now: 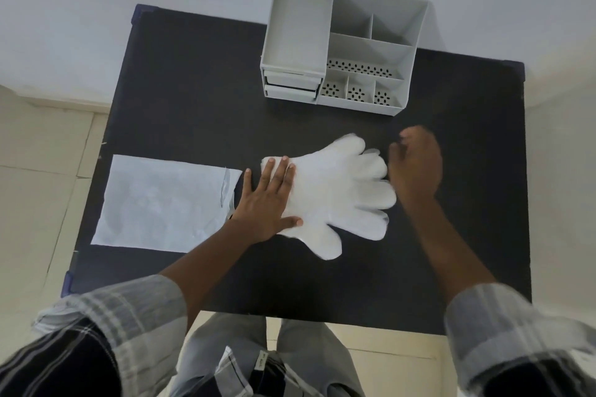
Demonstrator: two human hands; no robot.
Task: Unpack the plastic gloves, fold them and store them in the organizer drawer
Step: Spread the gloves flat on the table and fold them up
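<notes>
Two bare hands work over a black table (180,100), seen from above, with checked sleeves (135,309) rolled at the forearms nearest the camera. Just beyond them, the left hand (269,200) lies flat and spread, palm down, on the cuff end of a white plastic glove (338,193); its fingers are fully extended and closed on nothing, with the fingertips and thumb pressing the glove onto the tabletop. The glove lies flat near the middle of the table, its fingers fanned out toward the right and its thumb pointing back toward the person.

At the glove's fingertips the right hand (416,164) is blurred; its fingers look loosely curled, and whether it pinches or even touches the glove cannot be told.

Left of the left hand, a flat pale plastic packet (161,203) rests on the table, its torn edge toward the glove; whether more gloves are inside cannot be told.

Farther away, at the far edge of the table, stands a grey organizer (374,51) with open compartments on top and, on its left side, stacked drawers (292,87), the lower one protruding slightly.
</notes>
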